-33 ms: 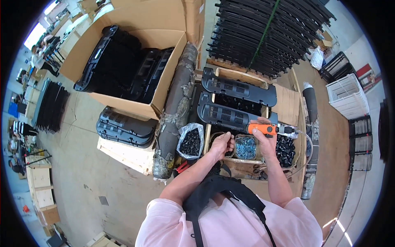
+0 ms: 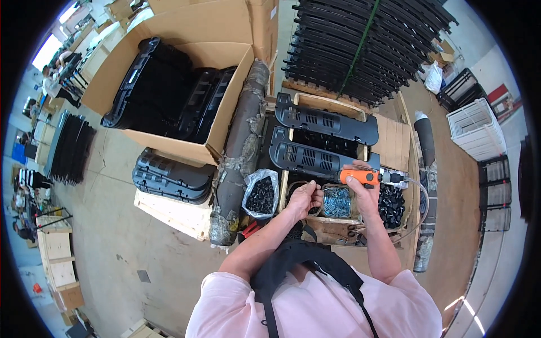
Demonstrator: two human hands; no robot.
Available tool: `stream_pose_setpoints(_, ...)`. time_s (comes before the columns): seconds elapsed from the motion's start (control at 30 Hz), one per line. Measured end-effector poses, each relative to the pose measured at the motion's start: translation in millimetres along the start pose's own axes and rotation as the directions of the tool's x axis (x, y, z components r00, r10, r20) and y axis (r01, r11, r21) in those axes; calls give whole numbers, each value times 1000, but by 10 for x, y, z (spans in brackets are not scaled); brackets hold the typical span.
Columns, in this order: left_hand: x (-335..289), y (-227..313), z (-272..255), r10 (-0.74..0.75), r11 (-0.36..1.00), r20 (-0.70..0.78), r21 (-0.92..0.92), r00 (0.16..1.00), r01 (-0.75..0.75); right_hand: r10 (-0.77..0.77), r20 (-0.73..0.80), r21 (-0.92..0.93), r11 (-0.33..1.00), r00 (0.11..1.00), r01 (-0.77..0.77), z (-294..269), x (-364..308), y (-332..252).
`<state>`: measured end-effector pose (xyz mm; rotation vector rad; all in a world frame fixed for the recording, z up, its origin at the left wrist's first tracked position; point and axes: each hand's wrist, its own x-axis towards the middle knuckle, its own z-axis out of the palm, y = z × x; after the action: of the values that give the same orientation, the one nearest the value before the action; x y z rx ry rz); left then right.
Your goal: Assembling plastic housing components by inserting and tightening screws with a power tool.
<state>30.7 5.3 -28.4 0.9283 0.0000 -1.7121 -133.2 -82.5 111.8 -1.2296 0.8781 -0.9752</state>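
Note:
My right hand [image 2: 367, 189] is wrapped round an orange power screwdriver [image 2: 357, 177], which lies sideways with its dark front end toward the left. A clear hose [image 2: 426, 197] curves away from its right end. Close to that front end, my left hand [image 2: 306, 198] is pinched; what its fingertips hold, if anything, is too small to make out. Just beyond both hands lies a black slotted plastic panel [image 2: 301, 158], with a second black panel [image 2: 327, 125] behind it. Between my hands is a bin of bluish screws [image 2: 337, 203].
Black small parts fill a bin [image 2: 391, 205] on the right and a plastic bag [image 2: 261, 194] on the left. A wrapped roll [image 2: 239, 152] stands beside a cardboard box [image 2: 231, 121] of black panels. Stacked black strips [image 2: 360, 45] rise at the back. People work far left.

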Motion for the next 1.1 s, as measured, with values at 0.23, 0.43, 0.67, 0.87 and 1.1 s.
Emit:
stream_pose_setpoints(0.23,-74,64,280,-20,999,-37,-33,999,19,-10,-45,64,998,999,13,-227,-71,-21)
stream_pose_setpoints(0.43,44,54,207,42,998,46,44,998,-44,2,-77,70,998,997,4,-295,-72,-131)
stream_pose_setpoints(0.67,64,210,489,34,999,43,-19,998,-33,-10,-112,60,998,994,17,-527,0,-130)
stream_pose_setpoints(0.87,264,233,672,31,991,40,-128,999,-26,-31,-117,82,996,993,40,-696,45,-129)
stream_pose_setpoints(1.1,599,144,854,24,997,46,-80,999,-21,-34,-150,72,996,988,45,-831,138,-240)
